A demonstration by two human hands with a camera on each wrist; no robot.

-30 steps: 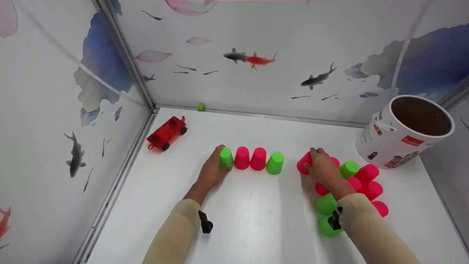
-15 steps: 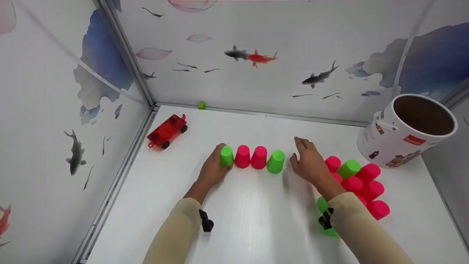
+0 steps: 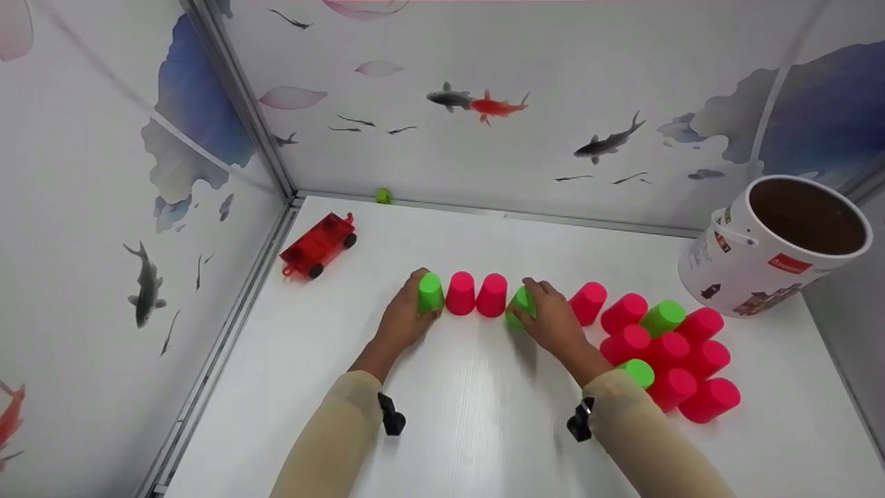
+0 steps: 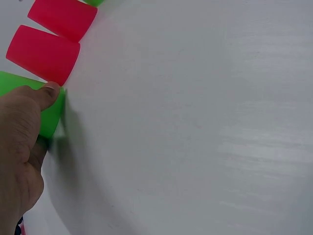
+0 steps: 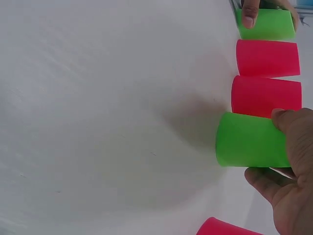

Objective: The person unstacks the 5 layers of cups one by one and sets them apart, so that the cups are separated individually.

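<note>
Four-cup wording aside, a short row of upside-down cups stands mid-table in the head view. At its left end my left hand (image 3: 399, 317) grips a green cup (image 3: 430, 293), the thumb on its near side in the left wrist view. Two pink cups, one (image 3: 461, 294) beside the other (image 3: 491, 296), stand between the hands. My right hand (image 3: 554, 324) holds the green cup (image 5: 252, 142) at the right end, thumb on one side and fingers on the other. Just right of that hand is a separate pink cup (image 3: 588, 303).
A cluster of pink cups (image 3: 669, 351) and green cups (image 3: 664, 316) stands at the right, partly behind the right forearm. Behind it is a white bucket (image 3: 733, 270). A red toy wagon (image 3: 319, 245) sits back left; a small green piece (image 3: 383, 196) lies at the wall.
My right hand has let go of the pink cup, moved left with fingers spread, and taken hold of the row's right green cup. My left hand stays on its cup.
</note>
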